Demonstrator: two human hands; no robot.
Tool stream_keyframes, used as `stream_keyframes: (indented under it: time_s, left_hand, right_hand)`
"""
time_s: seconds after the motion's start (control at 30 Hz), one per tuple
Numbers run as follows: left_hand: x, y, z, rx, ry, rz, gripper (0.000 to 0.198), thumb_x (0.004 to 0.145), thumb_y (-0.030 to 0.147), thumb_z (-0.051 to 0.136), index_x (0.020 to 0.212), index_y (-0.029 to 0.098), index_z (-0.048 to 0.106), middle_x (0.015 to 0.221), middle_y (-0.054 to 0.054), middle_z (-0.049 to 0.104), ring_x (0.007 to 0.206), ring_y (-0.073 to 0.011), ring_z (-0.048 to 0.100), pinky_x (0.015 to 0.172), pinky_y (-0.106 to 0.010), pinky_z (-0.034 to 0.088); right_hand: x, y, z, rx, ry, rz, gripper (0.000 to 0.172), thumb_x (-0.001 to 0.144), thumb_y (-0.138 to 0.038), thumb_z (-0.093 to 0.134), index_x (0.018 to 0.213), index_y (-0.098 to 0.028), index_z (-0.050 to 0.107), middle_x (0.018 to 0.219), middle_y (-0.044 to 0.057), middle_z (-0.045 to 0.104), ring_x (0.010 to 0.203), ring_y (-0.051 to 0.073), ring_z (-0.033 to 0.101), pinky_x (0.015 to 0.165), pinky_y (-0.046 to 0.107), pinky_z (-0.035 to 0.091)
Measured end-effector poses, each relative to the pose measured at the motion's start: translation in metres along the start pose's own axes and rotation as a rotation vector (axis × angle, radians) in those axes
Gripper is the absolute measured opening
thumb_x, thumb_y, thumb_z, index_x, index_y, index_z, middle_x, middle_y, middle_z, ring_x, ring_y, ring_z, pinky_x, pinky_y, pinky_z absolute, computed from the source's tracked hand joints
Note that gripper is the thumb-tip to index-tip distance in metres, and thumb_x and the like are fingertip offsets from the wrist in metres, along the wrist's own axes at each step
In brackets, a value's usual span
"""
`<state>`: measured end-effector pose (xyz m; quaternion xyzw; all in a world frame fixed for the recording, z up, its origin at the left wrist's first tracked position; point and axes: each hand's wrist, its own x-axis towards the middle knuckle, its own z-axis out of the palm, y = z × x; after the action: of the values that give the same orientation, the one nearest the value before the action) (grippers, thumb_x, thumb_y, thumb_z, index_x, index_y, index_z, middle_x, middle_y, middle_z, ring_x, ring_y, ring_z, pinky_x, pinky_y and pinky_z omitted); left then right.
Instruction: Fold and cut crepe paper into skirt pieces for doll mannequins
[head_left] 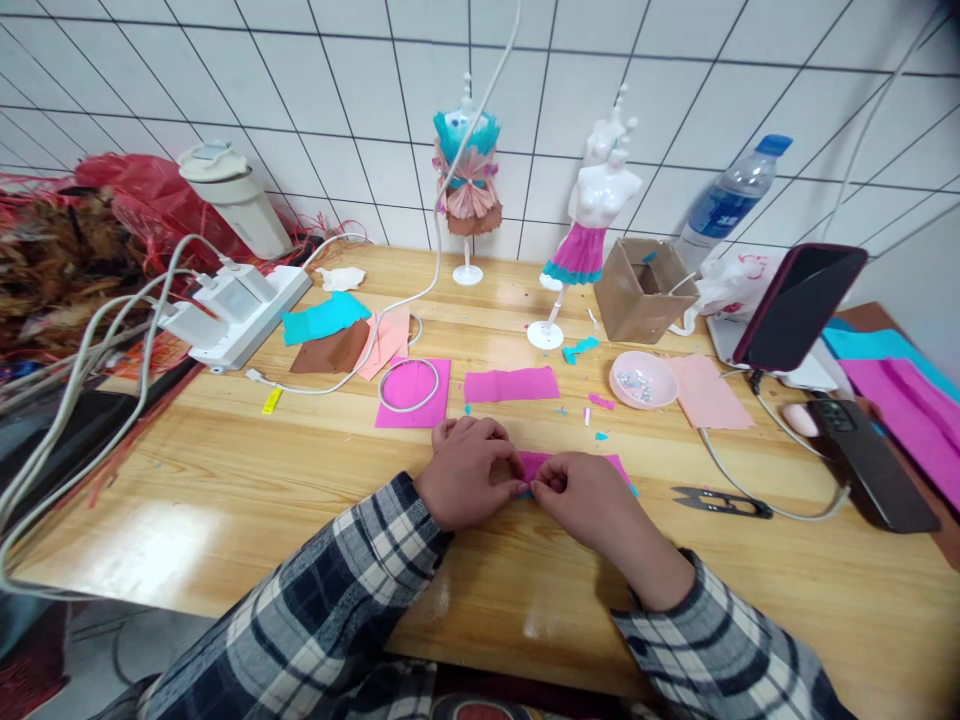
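Two hands are pinching a pink paper piece (pixel 537 463): the left hand (pixel 469 472) and the right hand (pixel 590 497) are squeezing it with their fingertips. It is lying near the front edge of the table (pixel 225 480). Black snips (pixel 721 501) are lying to its right. A pink bowl (pixel 643 380) is sitting farther back.

No legible text made out anywhere. Blue label on water bottle (pixel 721 208): print seen, too small and blurred to be read. Red print on white plastic bag (pixel 739 270): not decipherable. Yellow tag (pixel 271 401) near power strip (pixel 247 310): marking too small to be read.
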<state>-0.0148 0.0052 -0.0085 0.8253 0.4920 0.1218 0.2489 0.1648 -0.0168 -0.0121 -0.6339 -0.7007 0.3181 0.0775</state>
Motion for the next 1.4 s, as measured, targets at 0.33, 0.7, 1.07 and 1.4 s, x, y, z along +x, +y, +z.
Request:
stream_keyframes:
  time_s: [0.33, 0.7, 1.07, 1.4]
  left_hand:
    - [0.003, 0.002, 0.003, 0.029, -0.013, -0.014, 0.015, 0.070, 0.036, 0.071, 0.084, 0.029, 0.069, 0.100, 0.001, 0.060, 0.101, -0.0227, 0.048, 0.094, -0.045, 0.024]
    - [0.001, 0.001, 0.001, 0.000, -0.035, -0.033, 0.017, 0.071, 0.039, 0.071, 0.085, 0.030, 0.069, 0.102, 0.001, 0.060, 0.104, -0.0232, 0.048, 0.099, -0.047, 0.020]
    - [0.000, 0.002, -0.004, -0.006, -0.078, -0.030, 0.019, 0.069, 0.038, 0.072, 0.086, 0.030, 0.070, 0.104, 0.000, 0.059, 0.106, -0.0241, 0.047, 0.101, -0.047, 0.021]
    - [0.001, 0.002, -0.005, -0.018, -0.082, -0.045, 0.020, 0.068, 0.038, 0.071, 0.087, 0.031, 0.070, 0.105, 0.000, 0.059, 0.108, -0.0248, 0.047, 0.103, -0.047, 0.019]
  right_hand:
    - [-0.003, 0.000, 0.001, 0.014, 0.046, -0.016, 0.012, 0.073, -0.022, 0.055, 0.062, -0.020, 0.060, 0.059, -0.002, 0.060, 0.055, 0.012, 0.048, 0.052, 0.024, 0.026]
    - [-0.010, 0.000, -0.012, 0.065, 0.031, -0.001, 0.019, 0.079, -0.033, 0.056, 0.066, -0.020, 0.063, 0.059, -0.002, 0.059, 0.055, 0.012, 0.049, 0.051, 0.024, 0.029]
    - [-0.008, -0.004, -0.011, 0.126, -0.069, 0.005, 0.018, 0.079, -0.033, 0.058, 0.069, -0.021, 0.067, 0.062, -0.002, 0.063, 0.058, 0.013, 0.052, 0.052, 0.023, 0.030]
    - [-0.003, -0.006, -0.007, 0.010, -0.047, 0.067, 0.018, 0.080, -0.030, 0.057, 0.068, -0.022, 0.068, 0.063, -0.001, 0.065, 0.057, 0.013, 0.052, 0.051, 0.025, 0.026]
